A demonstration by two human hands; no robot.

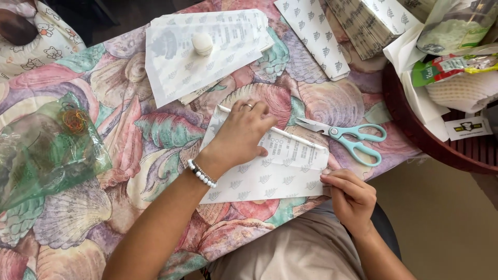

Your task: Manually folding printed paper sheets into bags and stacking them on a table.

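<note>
Landmark = the printed paper sheet (270, 173) at the near table edge, white w/ small leaf marks.

Left hand (241, 136) lies palm-down on the sheet's upper left part, fingers spread and pressing flat, not clenched, grasping nothing. Ring on one finger, white bead bracelet (202, 173) at the wrist, just left of the sheet.

Right hand (351, 196) is at the sheet's lower right corner, thumb and forefinger pinched on the paper edge there; rest of the fingers curled under.

A thin white stick (290, 136) runs diagonally along the sheet's top fold, passing under the left fingertips; can't tell if it's glued or loose.

Teal-handled scissors (346, 136) lie closed just past the sheet's upper right, blades pointing toward the left hand, untouched.

Beyond the sheet, farther up the table: stack of similar flat paper bags (176, 67) w/ a small round cream-coloured thing (203, 43) on top. Far left of the sheet: clear green plastic bag (46, 150) w/ rubber bands inside. Right of the sheet: dark red tray (415, 136) holding packets and paper. All on a shell-pattern tablecloth (129, 155).
</note>
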